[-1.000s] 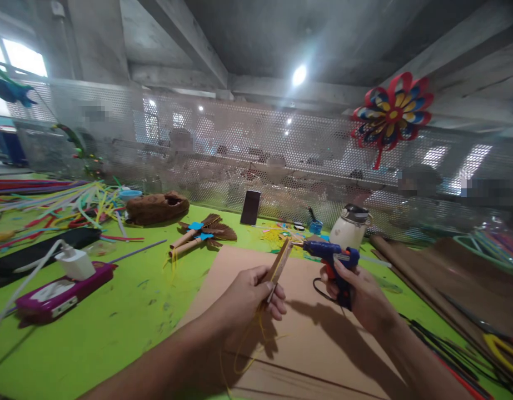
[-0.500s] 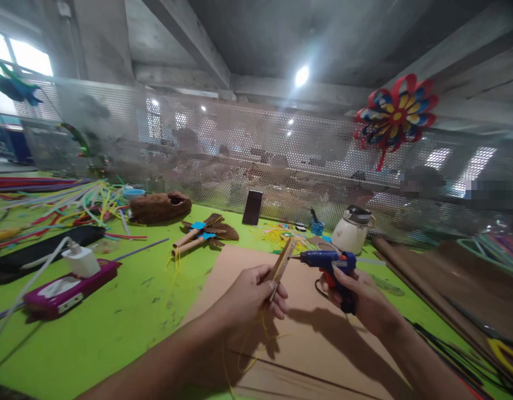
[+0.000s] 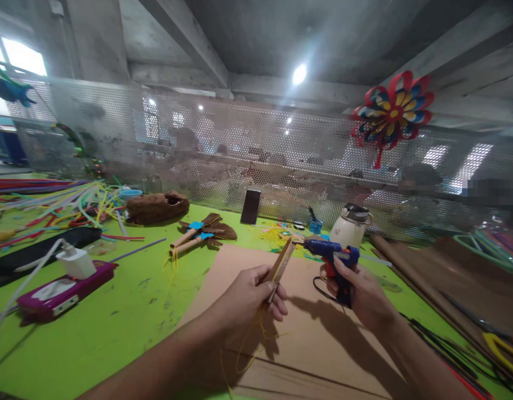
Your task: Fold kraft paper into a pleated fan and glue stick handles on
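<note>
My left hand (image 3: 256, 291) is closed around a narrow brown strip (image 3: 283, 262), which looks like folded paper or card and tilts up and away. Yellow string (image 3: 239, 361) hangs below that hand. My right hand (image 3: 360, 289) grips a blue hot glue gun (image 3: 333, 251) with an orange trigger. The gun's nozzle meets or nearly meets the strip's upper end; I cannot tell if they touch. Both hands are above a brown sheet of cardboard (image 3: 323, 339). Beyond them lie two brown paper rolls (image 3: 189, 239) with blue pieces and pleated brown fans.
A purple power strip (image 3: 68, 294) with a white charger stands at left, near colourful pipe cleaners (image 3: 81, 200). At the back are a brown pouch (image 3: 158, 206), a phone (image 3: 250, 206) and a cream jug (image 3: 348, 226). Yellow-handled scissors (image 3: 502, 350) lie at right.
The glue gun has moved up along the brown strip, its nozzle now at the strip's upper end. My left hand keeps its hold almost unmoved. The view has shifted slightly.
</note>
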Available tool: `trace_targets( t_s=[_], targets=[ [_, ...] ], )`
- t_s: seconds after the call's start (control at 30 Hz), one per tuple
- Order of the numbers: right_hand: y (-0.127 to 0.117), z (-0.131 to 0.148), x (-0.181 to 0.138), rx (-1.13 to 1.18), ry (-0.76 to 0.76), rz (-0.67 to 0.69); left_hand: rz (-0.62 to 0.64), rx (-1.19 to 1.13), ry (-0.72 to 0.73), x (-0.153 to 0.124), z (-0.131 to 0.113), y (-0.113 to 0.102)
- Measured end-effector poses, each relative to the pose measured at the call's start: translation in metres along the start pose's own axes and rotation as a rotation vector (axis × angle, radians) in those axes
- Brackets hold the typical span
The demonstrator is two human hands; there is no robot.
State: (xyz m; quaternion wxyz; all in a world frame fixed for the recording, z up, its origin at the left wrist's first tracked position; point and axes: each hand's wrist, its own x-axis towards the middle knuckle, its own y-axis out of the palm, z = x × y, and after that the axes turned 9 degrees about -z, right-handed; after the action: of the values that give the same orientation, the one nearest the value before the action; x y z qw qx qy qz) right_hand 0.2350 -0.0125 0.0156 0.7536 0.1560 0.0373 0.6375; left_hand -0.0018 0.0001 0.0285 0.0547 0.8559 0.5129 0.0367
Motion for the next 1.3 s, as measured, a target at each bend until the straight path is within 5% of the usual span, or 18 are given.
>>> trace_targets(
  t_s=[1.3],
  targets=[
    [0.0060,-0.0044,-0.0075,-0.037,0.044,0.117,0.089,-0.153,0.001,0.0031,0.0001,-0.0090]
  ],
)
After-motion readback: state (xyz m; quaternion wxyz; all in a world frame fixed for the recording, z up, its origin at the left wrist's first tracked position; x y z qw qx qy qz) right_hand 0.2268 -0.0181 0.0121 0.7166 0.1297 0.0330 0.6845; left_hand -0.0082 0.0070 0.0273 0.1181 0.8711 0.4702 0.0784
